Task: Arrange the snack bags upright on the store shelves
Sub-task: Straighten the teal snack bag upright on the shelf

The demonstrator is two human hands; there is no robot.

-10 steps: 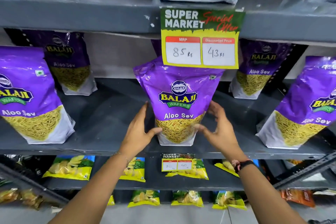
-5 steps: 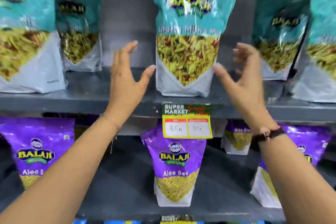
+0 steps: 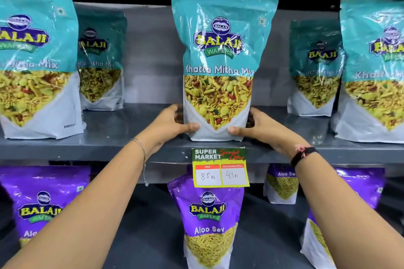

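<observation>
A teal Khatta Mitha Mix bag (image 3: 220, 54) stands upright at the front middle of the upper grey shelf (image 3: 131, 133). My left hand (image 3: 172, 123) grips its lower left corner, thumb across the white front. My right hand (image 3: 251, 126) grips the lower right corner the same way. Below it, a purple Aloo Sev bag (image 3: 207, 220) stands upright in the middle of the lower shelf (image 3: 153, 236).
More teal bags stand on the upper shelf: left front (image 3: 35, 61), left back (image 3: 100, 61), right back (image 3: 314, 67), right front (image 3: 376, 72). Purple bags sit at lower left (image 3: 41, 199) and lower right (image 3: 282, 183). A yellow price tag (image 3: 220, 168) hangs from the shelf edge.
My hands left the purple Aloo Sev bag, rose to the upper shelf, and closed on the base of the teal bag. The view tilted upward.
</observation>
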